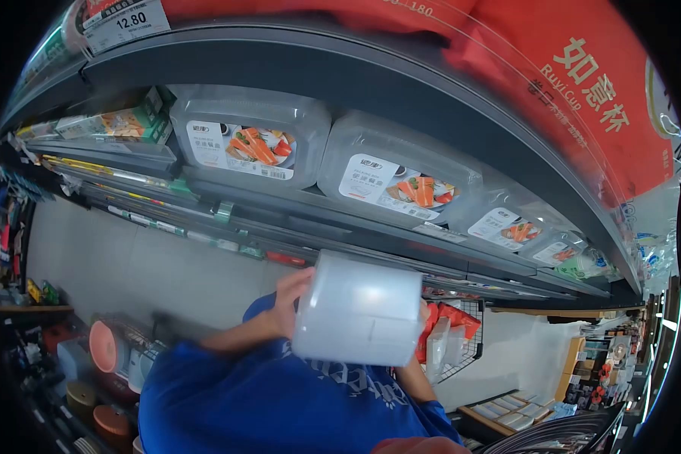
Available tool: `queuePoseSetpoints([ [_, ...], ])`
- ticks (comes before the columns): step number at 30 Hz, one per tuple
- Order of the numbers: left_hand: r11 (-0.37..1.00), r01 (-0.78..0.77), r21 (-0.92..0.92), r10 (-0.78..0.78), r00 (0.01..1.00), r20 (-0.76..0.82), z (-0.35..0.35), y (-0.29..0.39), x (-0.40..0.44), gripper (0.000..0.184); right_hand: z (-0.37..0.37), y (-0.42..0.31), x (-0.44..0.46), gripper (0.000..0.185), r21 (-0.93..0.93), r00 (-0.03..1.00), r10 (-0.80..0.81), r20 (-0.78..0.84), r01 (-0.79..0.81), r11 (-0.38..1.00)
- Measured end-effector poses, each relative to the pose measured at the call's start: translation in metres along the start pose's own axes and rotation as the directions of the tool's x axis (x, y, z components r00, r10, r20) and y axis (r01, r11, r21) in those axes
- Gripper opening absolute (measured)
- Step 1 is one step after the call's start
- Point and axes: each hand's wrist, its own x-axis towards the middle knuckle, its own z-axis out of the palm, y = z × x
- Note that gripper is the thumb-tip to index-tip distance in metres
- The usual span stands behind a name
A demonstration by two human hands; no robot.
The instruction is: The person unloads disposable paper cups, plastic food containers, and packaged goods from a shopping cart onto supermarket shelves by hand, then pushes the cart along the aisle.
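Note:
Between my two hands is a translucent white plastic box (359, 310), held up in front of the blue shirt and slightly blurred. My left hand (286, 301) grips its left side, with fingers bent at the upper left edge. At the box's right side, my right hand (424, 309) is mostly hidden behind it; a bit of skin shows at the edge and the forearm below. Clear packs of lunch boxes (250, 140) with food-picture labels line the shelf beyond.
A dark shelf edge (340, 54) curves above, with red bags (583, 98) over it. A wire basket (473, 340) holding red and clear packages stands right of the box. Pink and brown containers (107, 346) are at lower left.

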Motion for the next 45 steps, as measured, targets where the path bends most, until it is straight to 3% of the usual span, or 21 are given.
queuePoseSetpoints([
  [3,0.938,0.318,0.135,-0.345,0.875,0.340,-0.028,0.002,-0.011,0.093,0.021,0.001,0.002,0.081,0.038,0.997,0.021,0.072,-0.024,0.999],
  [5,0.874,0.452,0.178,-0.484,0.838,0.253,-0.032,-0.003,-0.029,0.094,0.027,-0.017,0.027,0.088,0.053,0.998,0.031,0.061,-0.034,0.998],
  [6,0.836,0.514,0.191,-0.546,0.812,0.207,-0.032,-0.004,-0.033,0.095,0.032,-0.012,0.029,0.093,0.108,0.983,0.135,0.125,-0.149,0.983],
  [9,0.789,0.552,0.269,-0.612,0.746,0.263,-0.037,-0.029,-0.032,0.093,0.040,-0.001,0.045,0.085,0.123,0.978,0.165,0.124,-0.181,0.976],
  [13,0.808,0.479,0.343,-0.550,0.822,0.146,-0.037,-0.043,-0.003,0.086,0.046,-0.005,0.082,0.076,0.164,0.976,0.182,0.122,-0.201,0.966],
  [14,0.780,0.521,0.346,-0.571,0.819,0.054,-0.034,-0.042,0.006,0.079,0.050,-0.005,0.093,0.065,0.147,0.981,0.154,0.118,-0.170,0.974],
  [17,0.697,0.563,0.444,-0.579,0.807,-0.114,-0.026,-0.059,0.025,0.070,0.072,0.007,0.111,0.063,0.093,0.950,0.280,0.136,-0.293,0.952],
  [18,0.730,0.564,0.387,-0.556,0.819,-0.144,-0.025,-0.053,0.049,0.058,0.070,-0.006,0.124,0.047,0.126,0.906,0.382,0.180,-0.406,0.905],
  [21,0.694,0.560,0.452,-0.534,0.822,-0.198,-0.024,-0.070,0.052,0.048,0.090,0.007,0.136,0.039,0.121,0.927,0.356,0.120,-0.370,0.921],
  [27,0.665,0.640,0.385,-0.608,0.763,-0.218,-0.039,-0.081,0.051,0.039,0.102,0.012,0.132,0.040,0.089,0.951,0.297,0.084,-0.304,0.949],
  [30,0.689,0.606,0.399,-0.559,0.794,-0.240,-0.036,-0.082,0.049,0.037,0.104,0.015,0.130,0.033,0.036,0.965,0.261,0.015,-0.262,0.964],
  [34,0.700,0.587,0.406,-0.503,0.809,-0.304,-0.028,-0.082,0.049,0.024,0.100,0.014,0.131,0.038,0.021,0.950,0.303,0.079,-0.305,0.952],
  [36,0.687,0.597,0.415,-0.519,0.802,-0.294,-0.027,-0.081,0.049,0.025,0.099,0.017,0.131,0.043,0.044,0.933,0.336,0.128,-0.343,0.938],
  [40,0.648,0.605,0.463,-0.541,0.793,-0.280,-0.027,-0.081,0.046,0.025,0.098,0.016,0.134,0.046,-0.009,0.962,0.260,0.080,-0.260,0.965],
  [45,0.655,0.649,0.387,-0.577,0.761,-0.298,-0.027,-0.077,0.048,0.026,0.090,0.004,0.126,0.049,-0.043,0.958,0.269,0.101,-0.266,0.963],
])
